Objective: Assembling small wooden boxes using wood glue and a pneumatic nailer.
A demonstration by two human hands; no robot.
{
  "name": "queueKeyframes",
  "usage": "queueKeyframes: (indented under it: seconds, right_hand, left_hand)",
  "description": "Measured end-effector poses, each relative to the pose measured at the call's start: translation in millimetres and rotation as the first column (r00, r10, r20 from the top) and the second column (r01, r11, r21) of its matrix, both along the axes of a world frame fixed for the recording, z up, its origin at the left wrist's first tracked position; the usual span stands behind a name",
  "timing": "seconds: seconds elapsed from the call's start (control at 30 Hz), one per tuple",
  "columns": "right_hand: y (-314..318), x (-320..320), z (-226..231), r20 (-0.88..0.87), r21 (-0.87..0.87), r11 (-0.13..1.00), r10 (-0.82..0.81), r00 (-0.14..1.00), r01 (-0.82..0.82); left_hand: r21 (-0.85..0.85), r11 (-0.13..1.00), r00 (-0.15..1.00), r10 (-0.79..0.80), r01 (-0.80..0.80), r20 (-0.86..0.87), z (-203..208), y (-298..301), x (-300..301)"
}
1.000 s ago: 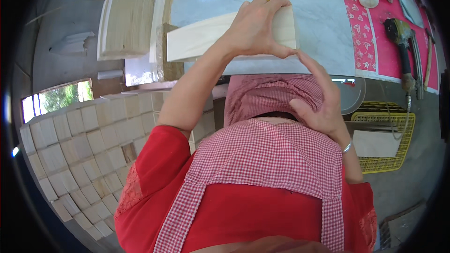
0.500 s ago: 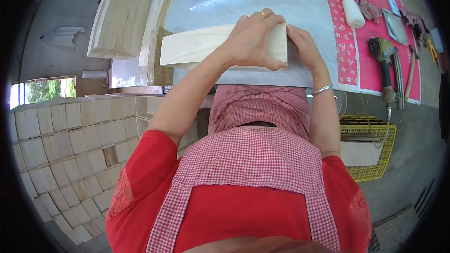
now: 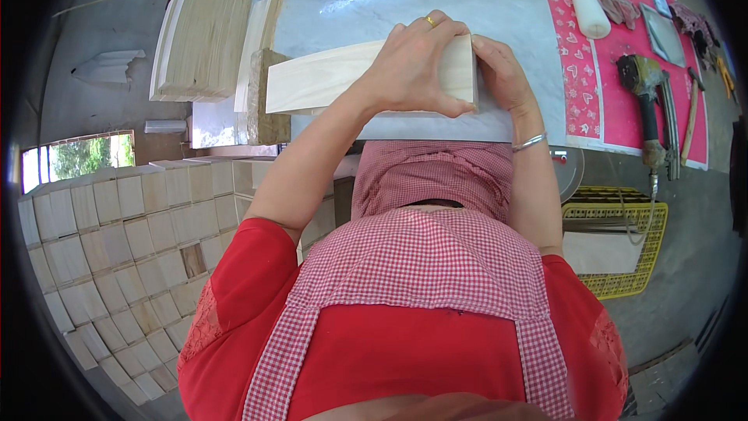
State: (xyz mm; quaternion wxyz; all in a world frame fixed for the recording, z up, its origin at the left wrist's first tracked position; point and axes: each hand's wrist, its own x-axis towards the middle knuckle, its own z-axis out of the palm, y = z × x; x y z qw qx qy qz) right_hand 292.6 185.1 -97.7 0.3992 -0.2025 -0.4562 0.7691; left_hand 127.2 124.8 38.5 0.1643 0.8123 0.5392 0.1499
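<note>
A long, pale wooden box piece [image 3: 323, 79] made of thin boards lies near the front edge of the worktable, its long side running left to right. Across its right part stretches my left hand [image 3: 421, 66], thumb on the near edge and fingers over the far edge, gripping it. My right hand [image 3: 505, 74] is curled round the right end, fingers and thumb against the end board. The box's left end rests beside a rough wooden block [image 3: 266, 97]. The inside of the box is mostly hidden from above.
Stacked thin boards [image 3: 204, 39] stand at the left of the grey tabletop [image 3: 343, 19]. On a pink cloth [image 3: 615, 93] at right lie a nail gun [image 3: 645, 97], a hammer [image 3: 692, 113] and a white glue bottle [image 3: 590, 12]. Many wooden boxes [image 3: 117, 218] are piled lower left; a yellow crate [image 3: 650, 253] stands lower right.
The box piece has tipped slightly, so its upper face shows broader and the gap along its near edge looks smaller. Both hands keep nearly the same hold. The whole view has shifted a little.
</note>
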Motion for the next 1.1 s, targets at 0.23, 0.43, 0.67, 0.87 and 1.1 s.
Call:
queueKeyframes:
  seconds: [0.23,0.43,0.67,0.87,1.1]
  right_hand:
    - [-2,14,1,0.089,0.028,0.999,0.023,0.996,-0.026]
    - [-18,35,23,0.239,0.224,0.972,0.008,0.971,-0.064]
    - [-17,37,21,0.294,0.203,0.972,0.054,0.954,-0.117]
    - [-27,47,33,0.423,0.329,0.943,-0.105,0.9,-0.044]
    - [-35,195,36,0.386,0.847,0.378,-0.921,0.055,0.375]
  left_hand:
    - [0.024,1.0,1.0,-0.015,0.015,0.005,-4,2,-1]
    - [0.014,1.0,1.0,-0.018,0.018,-0.003,-4,4,-2]
    - [0.042,0.999,0.999,-0.031,0.031,0.01,-8,6,-1]
    - [0.066,0.997,0.999,-0.033,0.032,0.012,-9,8,0]
    - [0.098,0.995,0.999,-0.013,0.009,0.04,-12,6,-1]
